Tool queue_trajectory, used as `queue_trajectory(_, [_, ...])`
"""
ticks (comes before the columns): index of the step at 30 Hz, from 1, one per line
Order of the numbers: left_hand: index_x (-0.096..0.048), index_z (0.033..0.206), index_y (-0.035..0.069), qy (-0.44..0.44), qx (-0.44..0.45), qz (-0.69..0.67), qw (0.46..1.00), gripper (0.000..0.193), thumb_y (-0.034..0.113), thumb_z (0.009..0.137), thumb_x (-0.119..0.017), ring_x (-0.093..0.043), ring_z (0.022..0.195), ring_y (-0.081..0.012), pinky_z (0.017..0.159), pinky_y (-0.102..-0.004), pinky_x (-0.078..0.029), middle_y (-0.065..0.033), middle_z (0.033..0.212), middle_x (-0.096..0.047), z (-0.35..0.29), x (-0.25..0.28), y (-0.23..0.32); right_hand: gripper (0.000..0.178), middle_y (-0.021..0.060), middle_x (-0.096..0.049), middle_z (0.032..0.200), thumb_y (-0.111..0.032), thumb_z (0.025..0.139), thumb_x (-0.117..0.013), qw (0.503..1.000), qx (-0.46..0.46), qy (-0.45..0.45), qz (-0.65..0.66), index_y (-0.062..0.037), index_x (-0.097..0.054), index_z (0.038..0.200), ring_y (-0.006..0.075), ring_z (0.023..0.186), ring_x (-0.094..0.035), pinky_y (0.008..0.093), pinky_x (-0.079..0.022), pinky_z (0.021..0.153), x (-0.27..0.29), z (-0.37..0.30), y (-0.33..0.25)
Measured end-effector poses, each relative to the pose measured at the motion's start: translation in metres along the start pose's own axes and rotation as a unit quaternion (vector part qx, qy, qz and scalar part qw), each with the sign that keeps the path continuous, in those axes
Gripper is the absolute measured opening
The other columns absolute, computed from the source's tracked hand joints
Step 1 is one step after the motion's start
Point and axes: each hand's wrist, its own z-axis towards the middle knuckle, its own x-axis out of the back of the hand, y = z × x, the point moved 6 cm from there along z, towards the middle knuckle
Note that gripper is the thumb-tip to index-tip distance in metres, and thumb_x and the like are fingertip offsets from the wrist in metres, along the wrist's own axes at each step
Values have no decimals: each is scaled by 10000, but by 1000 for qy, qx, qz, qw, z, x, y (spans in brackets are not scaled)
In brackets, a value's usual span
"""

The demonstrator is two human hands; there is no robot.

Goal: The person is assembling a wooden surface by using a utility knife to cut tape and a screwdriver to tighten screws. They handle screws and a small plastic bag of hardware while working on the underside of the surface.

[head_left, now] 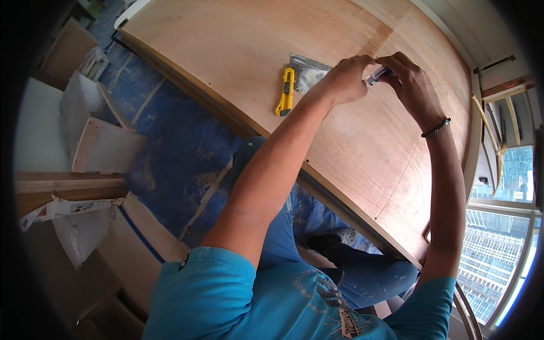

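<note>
Above the plywood panel [362, 141] my two hands meet, both with bent fingers. My right hand [412, 88] is closed around a small shiny cylinder-like piece, dark and silvery [378, 75]; its exact kind is too small to make out. The fingers of my left hand [350, 79] are closed at the near end of that piece, partly turned away from view. A yellow utility knife [286, 93] lies on the panel left of my left hand. Beside it, partly behind my left wrist, is a clear plastic bag [309, 71] with whitish contents.
The panel's wooden edge [198, 90] runs diagonally in front of my legs. Blue sheeting [170, 147] covers the floor at left, with wooden and white box pieces [107, 144] standing on it. Windows [493, 255] and leaning wood strips [497, 141] are at the right.
</note>
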Motion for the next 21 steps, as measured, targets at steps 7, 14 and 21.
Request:
queue_trajectory(7, [-741,1133,5,-42,40,0,998,455,381,910,-867,-767,1067,-336,936,-451,-589,-177,1148,-796,7,-14,-2,318,89,-703,794,-399,1019,-730,940,-53,-169,-293,-98,-663,1096,340,779,-732,442,-578,735,-10,35,1])
queue_trajectory(14, [-693,1224,10,-46,88,-30,995,493,314,892,-895,-758,1130,-322,984,-427,-593,-167,1197,-796,11,-12,-24,265,80,-707,1038,-318,1009,-742,967,42,-186,-170,-81,-668,1104,265,1057,-710,430,-556,931,-6,34,-5])
queue_trajectory(21, [-708,1176,22,19,32,-34,999,448,310,891,-897,-776,1082,-302,949,-406,-606,-147,1149,-802,8,-3,-7,441,169,-747,1003,-457,1051,-675,950,-193,-192,-156,-27,-623,1135,287,969,-749,460,-583,836,-28,49,33])
